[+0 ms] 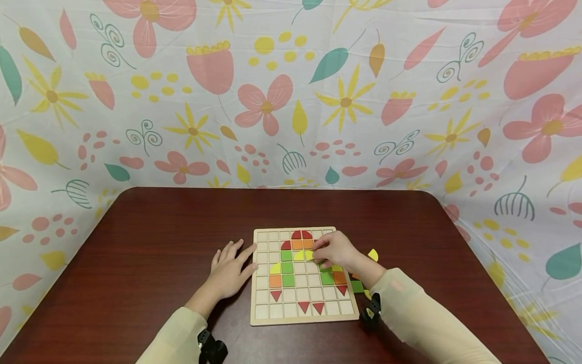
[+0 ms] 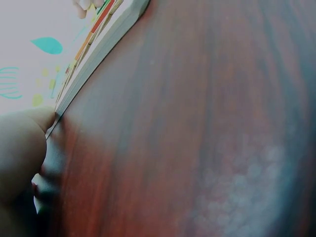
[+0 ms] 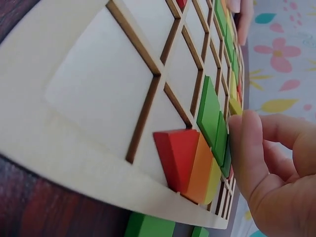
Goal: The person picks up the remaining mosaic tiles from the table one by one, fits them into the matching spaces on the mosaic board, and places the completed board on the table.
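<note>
A wooden grid board (image 1: 304, 320) lies on the table, partly filled with red, orange, yellow and green blocks. My left hand (image 1: 229, 273) rests by its left side, fingers spread, with thumb and index finger touching the edge. Over the upper right cells, my right hand (image 1: 336, 250) pinches a small yellow block (image 1: 309, 255) with thumb and fingertips, beside another yellow block (image 1: 298, 256). The right wrist view shows the thumb (image 3: 247, 148) against this yellow block (image 3: 235, 101); the fingertips behind are hidden. Green blocks (image 3: 209, 111) sit in cells near the hand.
Loose blocks lie right of the board, among them a yellow piece (image 1: 373, 254) and a green block (image 1: 357, 286), partly under the right forearm. Red triangles (image 1: 303, 307) sit in lower cells. The dark wooden table (image 1: 159, 253) ends at a patterned cloth (image 1: 291, 101) behind.
</note>
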`<state>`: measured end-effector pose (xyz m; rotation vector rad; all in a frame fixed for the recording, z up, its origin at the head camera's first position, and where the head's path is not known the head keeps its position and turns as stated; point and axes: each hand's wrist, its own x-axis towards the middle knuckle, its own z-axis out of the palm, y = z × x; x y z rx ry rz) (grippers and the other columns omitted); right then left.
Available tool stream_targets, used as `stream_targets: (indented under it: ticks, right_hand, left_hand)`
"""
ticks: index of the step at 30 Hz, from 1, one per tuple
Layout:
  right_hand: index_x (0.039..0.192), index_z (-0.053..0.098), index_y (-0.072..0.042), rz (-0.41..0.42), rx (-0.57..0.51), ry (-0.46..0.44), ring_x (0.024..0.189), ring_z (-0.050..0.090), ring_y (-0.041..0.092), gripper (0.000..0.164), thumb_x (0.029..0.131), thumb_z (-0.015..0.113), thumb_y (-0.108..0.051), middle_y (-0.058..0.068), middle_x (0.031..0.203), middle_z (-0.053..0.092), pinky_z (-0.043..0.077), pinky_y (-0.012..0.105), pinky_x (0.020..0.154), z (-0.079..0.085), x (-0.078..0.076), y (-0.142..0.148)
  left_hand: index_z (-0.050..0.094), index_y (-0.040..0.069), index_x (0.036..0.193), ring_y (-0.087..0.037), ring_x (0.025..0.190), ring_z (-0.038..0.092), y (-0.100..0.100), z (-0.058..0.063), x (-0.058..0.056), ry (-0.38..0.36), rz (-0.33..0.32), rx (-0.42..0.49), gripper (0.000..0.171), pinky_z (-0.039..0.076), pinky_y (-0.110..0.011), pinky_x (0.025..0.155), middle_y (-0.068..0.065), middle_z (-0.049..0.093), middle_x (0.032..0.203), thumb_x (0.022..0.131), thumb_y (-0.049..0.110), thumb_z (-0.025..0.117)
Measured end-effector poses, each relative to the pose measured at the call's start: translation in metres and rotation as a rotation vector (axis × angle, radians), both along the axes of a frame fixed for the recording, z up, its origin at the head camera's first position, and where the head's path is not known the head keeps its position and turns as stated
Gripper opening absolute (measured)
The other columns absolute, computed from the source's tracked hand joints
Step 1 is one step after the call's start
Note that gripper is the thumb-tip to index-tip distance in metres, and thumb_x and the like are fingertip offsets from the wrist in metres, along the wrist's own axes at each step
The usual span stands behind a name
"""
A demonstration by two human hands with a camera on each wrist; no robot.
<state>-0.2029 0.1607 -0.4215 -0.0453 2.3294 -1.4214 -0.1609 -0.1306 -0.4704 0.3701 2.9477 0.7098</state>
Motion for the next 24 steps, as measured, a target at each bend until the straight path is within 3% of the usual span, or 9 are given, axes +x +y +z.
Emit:
stream_targets:
  ticks: [14,24]
  right_hand:
    - [0.093,0.070,0.001,-0.022,0.092,0.054,0.065,0.065,0.018,0.011,0.085,0.068,-0.005,0.014,0.079,0.068,0.055,0.030,0.051,-0.0007,0.0023,-0.0073]
    - [0.095,0.071,-0.001,-0.037,0.106,0.072,0.069,0.066,0.017,0.013,0.085,0.068,-0.009,0.012,0.082,0.067,0.056,0.032,0.055,0.0007,0.0020,-0.0038]
  left_hand:
    - [0.036,0.028,0.147,-0.039,0.144,0.016,-0.0005,-0.0015,-0.0001,0.011,-0.008,0.007,0.055,0.009,-0.065,0.110,-0.014,0.025,0.155,0.097,0.047,0.046]
    - [0.038,0.026,0.146,-0.040,0.143,0.017,0.0002,-0.0011,0.0003,0.028,-0.007,0.013,0.054,0.011,-0.065,0.109,-0.015,0.027,0.154,0.097,0.046,0.046]
